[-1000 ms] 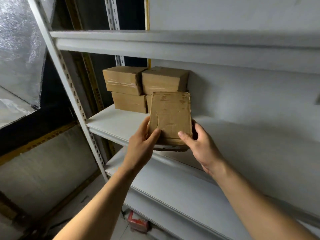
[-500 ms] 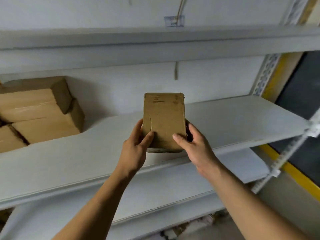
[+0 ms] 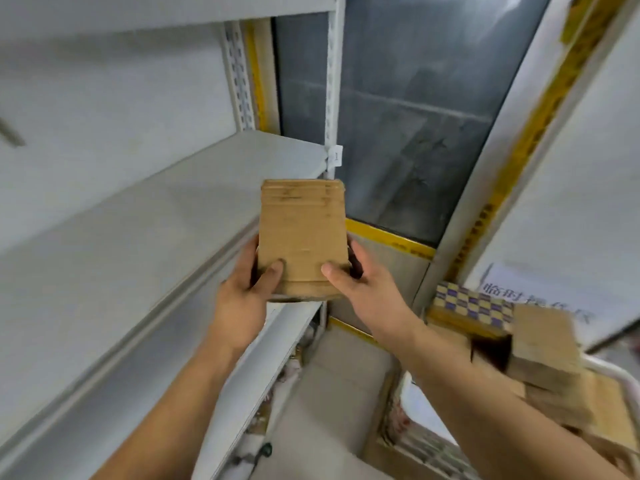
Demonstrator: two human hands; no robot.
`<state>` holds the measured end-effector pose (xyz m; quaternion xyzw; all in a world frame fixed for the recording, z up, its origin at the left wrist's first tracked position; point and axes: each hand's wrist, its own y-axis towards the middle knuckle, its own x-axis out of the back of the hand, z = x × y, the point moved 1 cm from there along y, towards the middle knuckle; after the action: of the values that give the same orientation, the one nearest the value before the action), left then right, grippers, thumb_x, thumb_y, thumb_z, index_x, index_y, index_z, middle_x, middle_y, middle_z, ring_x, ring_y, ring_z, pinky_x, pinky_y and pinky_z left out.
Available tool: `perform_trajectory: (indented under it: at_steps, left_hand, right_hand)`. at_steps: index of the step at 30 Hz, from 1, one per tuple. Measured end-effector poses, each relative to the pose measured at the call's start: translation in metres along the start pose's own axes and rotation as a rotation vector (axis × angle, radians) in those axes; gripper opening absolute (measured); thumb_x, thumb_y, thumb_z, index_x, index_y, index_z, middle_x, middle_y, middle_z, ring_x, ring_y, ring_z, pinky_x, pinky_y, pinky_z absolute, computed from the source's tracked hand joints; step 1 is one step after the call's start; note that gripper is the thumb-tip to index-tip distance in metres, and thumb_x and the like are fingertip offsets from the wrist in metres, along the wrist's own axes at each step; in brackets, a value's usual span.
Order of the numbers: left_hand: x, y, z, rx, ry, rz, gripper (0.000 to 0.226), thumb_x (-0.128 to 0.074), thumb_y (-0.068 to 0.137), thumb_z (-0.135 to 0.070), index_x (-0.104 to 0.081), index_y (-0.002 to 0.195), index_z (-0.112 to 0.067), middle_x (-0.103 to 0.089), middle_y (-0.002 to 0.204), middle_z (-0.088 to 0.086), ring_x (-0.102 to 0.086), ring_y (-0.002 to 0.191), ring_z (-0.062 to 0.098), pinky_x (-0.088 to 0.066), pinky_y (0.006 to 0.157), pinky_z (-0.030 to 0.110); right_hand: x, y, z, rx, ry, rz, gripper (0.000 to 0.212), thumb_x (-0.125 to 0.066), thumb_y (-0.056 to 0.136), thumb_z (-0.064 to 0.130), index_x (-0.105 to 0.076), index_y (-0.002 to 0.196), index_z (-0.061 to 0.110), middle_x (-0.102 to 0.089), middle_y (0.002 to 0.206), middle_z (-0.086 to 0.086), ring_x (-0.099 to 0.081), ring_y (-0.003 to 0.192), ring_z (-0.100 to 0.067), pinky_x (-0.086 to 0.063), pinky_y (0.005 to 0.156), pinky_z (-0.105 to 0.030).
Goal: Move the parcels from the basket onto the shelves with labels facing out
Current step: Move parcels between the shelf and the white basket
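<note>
My left hand [image 3: 244, 292] and right hand [image 3: 363, 285] grip a brown parcel [image 3: 302, 237] from either side, thumbs pressed on its near face, holding it upright just off the front edge of the white shelf [image 3: 138, 216]. To the shelf's right, more parcels [image 3: 543, 344] fill a white basket [image 3: 620, 375].

Matt cardboard against painted metal

The flat brown cardboard parcel [image 3: 302, 237] looks dull and scuffed; the white painted metal shelf [image 3: 138, 233] is smooth, faintly sheened.
</note>
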<state>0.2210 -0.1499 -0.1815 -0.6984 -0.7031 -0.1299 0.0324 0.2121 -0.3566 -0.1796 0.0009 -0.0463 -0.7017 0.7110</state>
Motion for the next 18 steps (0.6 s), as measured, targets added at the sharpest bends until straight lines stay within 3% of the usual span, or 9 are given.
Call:
perform_trajectory:
  at_steps: [4, 9, 13, 18]
  left_hand:
    - [-0.088, 0.015, 0.009, 0.015, 0.052, 0.143, 0.046, -0.061, 0.106, -0.037, -0.048, 0.148, -0.049, -0.068, 0.128, -0.023, -0.064, 0.118, 0.0, -0.051, 0.104, 0.03]
    - [-0.204, 0.016, 0.021, 0.096, 0.088, 0.387, 0.048, -0.056, 0.094, -0.062, -0.044, 0.141, -0.065, -0.063, 0.133, -0.026, -0.059, 0.127, 0.009, -0.048, 0.109, 0.039]
    - [-0.291, 0.006, 0.042, 0.155, 0.126, 0.523, 0.052, -0.062, 0.098, -0.056, -0.045, 0.147, -0.055, -0.064, 0.135, -0.023, -0.059, 0.129, 0.01, -0.047, 0.111, 0.04]
    - [-0.357, -0.011, 0.092, 0.31, 0.126, 0.672, 0.06, -0.068, 0.083, -0.06, -0.049, 0.14, -0.06, -0.068, 0.134, -0.02, -0.062, 0.128, 0.009, -0.048, 0.113, 0.051]
  right_hand:
    - [0.08, -0.021, -0.031, -0.05, 0.022, -0.141, 0.058, -0.07, 0.102, 0.026, -0.047, 0.155, 0.032, -0.066, 0.14, 0.011, -0.061, 0.131, -0.011, -0.052, 0.111, -0.044]
    - [0.18, -0.057, -0.076, -0.168, 0.062, -0.298, 0.062, -0.07, 0.102, 0.023, -0.043, 0.156, 0.036, -0.066, 0.139, 0.013, -0.062, 0.13, -0.007, -0.053, 0.11, -0.037]
    - [0.254, -0.085, -0.121, -0.262, 0.06, -0.399, 0.068, -0.074, 0.099, 0.026, -0.042, 0.158, 0.033, -0.066, 0.142, 0.01, -0.06, 0.134, -0.013, -0.05, 0.115, -0.046]
    - [0.308, -0.112, -0.18, -0.345, 0.106, -0.423, 0.072, -0.074, 0.099, 0.019, -0.04, 0.161, 0.03, -0.062, 0.147, 0.011, -0.058, 0.137, -0.011, -0.05, 0.114, -0.045]
